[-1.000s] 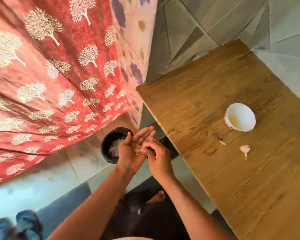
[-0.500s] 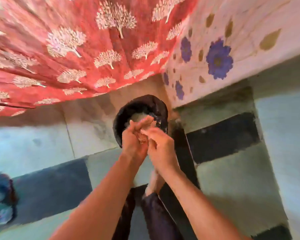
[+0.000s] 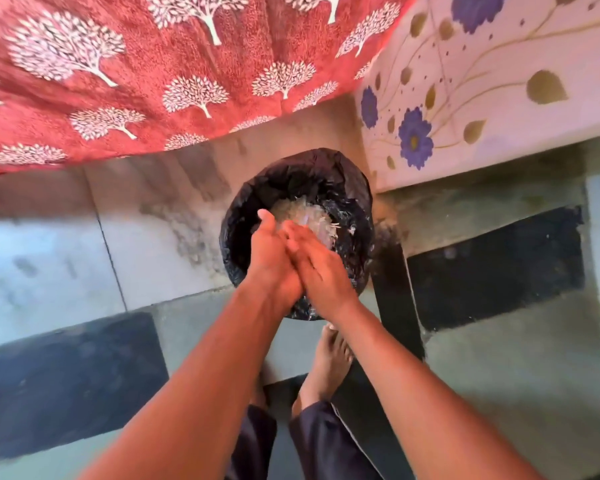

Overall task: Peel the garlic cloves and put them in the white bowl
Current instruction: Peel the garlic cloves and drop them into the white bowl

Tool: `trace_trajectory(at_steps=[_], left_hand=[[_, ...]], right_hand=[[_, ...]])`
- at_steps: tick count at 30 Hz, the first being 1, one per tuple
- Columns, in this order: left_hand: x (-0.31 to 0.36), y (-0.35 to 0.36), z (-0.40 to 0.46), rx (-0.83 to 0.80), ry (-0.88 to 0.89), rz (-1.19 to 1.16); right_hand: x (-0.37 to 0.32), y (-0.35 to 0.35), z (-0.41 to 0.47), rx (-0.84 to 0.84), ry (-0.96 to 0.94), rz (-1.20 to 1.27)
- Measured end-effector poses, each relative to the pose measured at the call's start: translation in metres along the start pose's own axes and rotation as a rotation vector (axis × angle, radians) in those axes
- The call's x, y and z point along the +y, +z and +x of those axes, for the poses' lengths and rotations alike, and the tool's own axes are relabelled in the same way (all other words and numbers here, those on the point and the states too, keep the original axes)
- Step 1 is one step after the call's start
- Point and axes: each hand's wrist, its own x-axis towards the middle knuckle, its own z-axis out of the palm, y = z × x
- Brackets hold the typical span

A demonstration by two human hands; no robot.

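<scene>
Tiled floor, black-lined bin [image 3: 297,199]: left hand [image 3: 274,256] and right hand [image 3: 317,268] pressed flat together, fingers straight, gripping nothing visible; garlic skins look papery-light, likely cling.

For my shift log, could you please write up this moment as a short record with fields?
setting: tiled floor beside a red tree-print cloth
bin: black-lined bin on the floor, pale scraps inside
left hand: left hand over the bin, fingers straight, pressed against the other hand
right hand: right hand over the bin, fingers straight
held item: none visible between the palms
white bowl: not in view
garlic cloves: not in view
likely action: brushing peel off the hands into the bin, judging by the pose
</scene>
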Motion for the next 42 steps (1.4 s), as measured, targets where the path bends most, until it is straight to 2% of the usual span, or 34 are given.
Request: trace_trajectory(at_steps=[3, 4, 6, 8, 9, 11, 12, 13, 15, 17, 20, 22, 26, 35, 42], left_hand=[[0.007, 0.005, -0.002, -0.013, 0.013, 0.080], [0.010, 0.008, -0.002, 0.022, 0.038, 0.102], [0.016, 0.014, -0.001, 0.093, 0.038, 0.107], [0.018, 0.017, -0.003, 0.091, 0.011, 0.113], [0.018, 0.018, -0.005, 0.060, 0.011, 0.127], [0.015, 0.021, -0.008, 0.006, 0.009, 0.176], [0.014, 0.020, -0.008, 0.004, 0.015, 0.205], [0.013, 0.020, -0.008, 0.018, 0.012, 0.221], [0.014, 0.019, -0.008, 0.055, -0.023, 0.230], [0.016, 0.020, -0.013, 0.053, -0.039, 0.223], [0.018, 0.026, -0.044, 0.047, 0.030, 0.344], [0.019, 0.031, -0.071, 0.113, 0.143, 0.529], [0.022, 0.057, -0.148, 0.178, 0.284, 0.750], [-0.007, 0.167, -0.405, -0.064, 0.485, 1.048], [-0.087, 0.235, -0.557, -0.349, 0.457, 1.141]], right_hand=[[0.008, -0.009, 0.015, 0.202, 0.175, -0.088], [0.002, -0.009, 0.015, 0.220, 0.158, -0.063], [-0.010, -0.004, 0.010, 0.085, -0.008, 0.005], [-0.004, 0.001, 0.006, -0.048, -0.037, 0.017], [0.003, -0.002, 0.009, -0.026, 0.016, -0.026], [0.010, -0.012, 0.013, 0.145, 0.186, -0.097], [0.007, -0.014, 0.013, 0.195, 0.191, -0.071], [-0.001, -0.014, 0.010, 0.173, 0.113, -0.035], [-0.012, -0.006, 0.001, 0.002, -0.042, 0.041], [-0.005, -0.005, 0.000, -0.045, -0.020, -0.014], [0.001, -0.025, 0.005, 0.181, 0.153, -0.095], [-0.010, -0.035, -0.005, 0.344, 0.154, -0.060], [-0.072, -0.062, -0.055, 0.454, 0.134, 0.097], [-0.283, -0.163, -0.247, 0.736, 0.066, 0.258], [-0.366, -0.234, -0.407, 1.032, 0.052, 0.264]])
